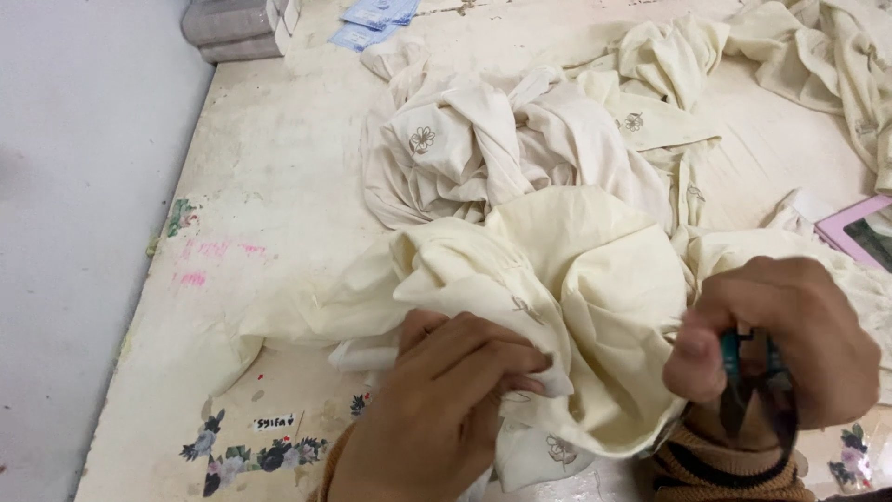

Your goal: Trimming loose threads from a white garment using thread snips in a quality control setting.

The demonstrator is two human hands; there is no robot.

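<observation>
My left hand point(446, 400) grips a fold of a cream garment point(557, 279) with small embroidered flowers, bunched on the table in front of me. My right hand point(780, 339) is closed around a small pair of thread snips with teal handles point(743, 363), its dark blades pointing down, right beside the cloth's edge. A brown striped sleeve cuff point(725, 465) shows below that hand.
More cream garments point(483, 139) lie heaped further back and at the far right point(836, 56). The worn white table point(269, 186) has flower stickers near its front edge. Blue packets point(372, 19) and grey rolls point(232, 28) sit at the back left. A pink-framed tablet point(859, 228) lies right.
</observation>
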